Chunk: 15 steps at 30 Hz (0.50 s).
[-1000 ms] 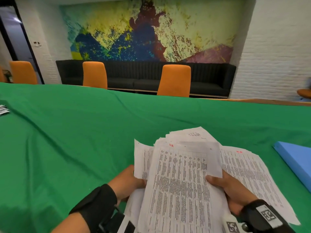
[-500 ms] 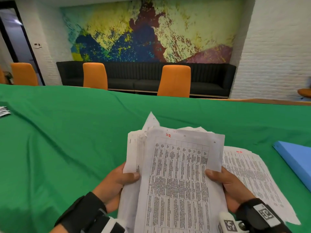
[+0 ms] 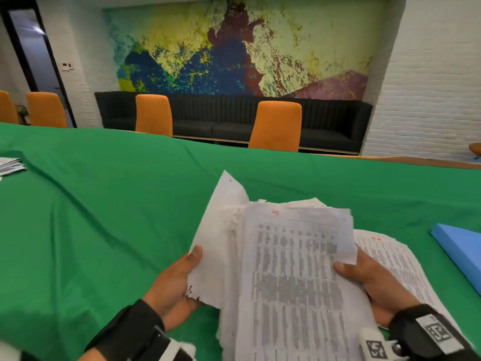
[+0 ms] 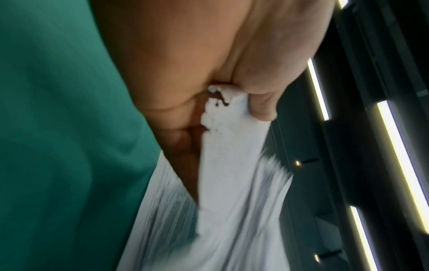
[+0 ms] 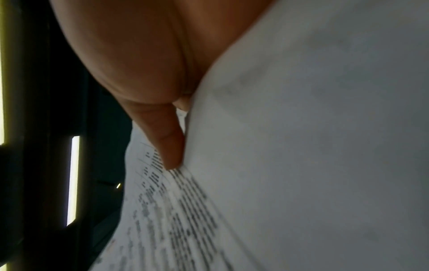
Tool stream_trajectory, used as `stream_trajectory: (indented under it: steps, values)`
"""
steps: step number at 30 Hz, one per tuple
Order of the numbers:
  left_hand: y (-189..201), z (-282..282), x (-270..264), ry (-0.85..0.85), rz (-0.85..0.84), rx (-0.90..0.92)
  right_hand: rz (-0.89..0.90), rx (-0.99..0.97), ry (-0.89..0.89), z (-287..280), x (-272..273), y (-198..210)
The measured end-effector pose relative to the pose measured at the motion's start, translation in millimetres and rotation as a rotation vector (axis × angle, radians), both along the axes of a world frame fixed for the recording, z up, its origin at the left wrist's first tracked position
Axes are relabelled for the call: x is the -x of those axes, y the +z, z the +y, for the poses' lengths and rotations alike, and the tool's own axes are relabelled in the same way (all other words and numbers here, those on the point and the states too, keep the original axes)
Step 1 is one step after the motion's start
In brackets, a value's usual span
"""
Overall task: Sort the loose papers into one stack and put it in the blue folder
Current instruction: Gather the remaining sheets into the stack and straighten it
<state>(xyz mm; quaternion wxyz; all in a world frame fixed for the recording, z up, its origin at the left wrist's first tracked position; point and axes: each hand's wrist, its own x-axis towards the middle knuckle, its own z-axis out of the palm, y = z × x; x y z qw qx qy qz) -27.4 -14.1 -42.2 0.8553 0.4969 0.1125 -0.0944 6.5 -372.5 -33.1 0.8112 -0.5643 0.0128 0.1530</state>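
Observation:
A bundle of printed papers (image 3: 294,277) stands tilted up over the green table, its edges uneven. My left hand (image 3: 179,280) grips its left edge, thumb on a blank sheet that sticks out to the left. My right hand (image 3: 364,280) grips the right edge, thumb on the front page. In the left wrist view the thumb pinches the frayed papers (image 4: 223,165). In the right wrist view a finger lies along the papers (image 5: 301,146). One more printed sheet (image 3: 390,259) lies flat on the cloth under my right hand. The blue folder (image 3: 460,251) lies shut at the right edge.
The green cloth (image 3: 104,230) covers a wide table. A small pile of papers (image 3: 10,165) sits at the far left edge. Orange chairs (image 3: 276,126) and a black sofa (image 3: 221,118) stand beyond the table's far side.
Both hands have raised the bundle off the table and drawn the spread sheets together into a tighter, more upright bundle. One sheet stays flat on the cloth at the right.

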Motion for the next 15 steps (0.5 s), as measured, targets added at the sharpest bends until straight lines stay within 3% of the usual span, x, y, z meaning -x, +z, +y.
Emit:
stream_trajectory:
  steps: [5,9,12,15]
  values:
    - [-6,47,-8,0.081,0.117,-0.254,0.156,0.142,-0.217,-31,8,7]
    - [-14,54,-8,0.096,0.147,-0.373,0.219,0.152,-0.204,-35,14,-2]
    - [-4,48,-11,0.138,0.038,-0.497,0.228,0.201,-0.226,-32,16,2]
    - [31,33,-13,0.206,-0.210,-0.703,0.243,0.291,-0.210,-31,16,2]
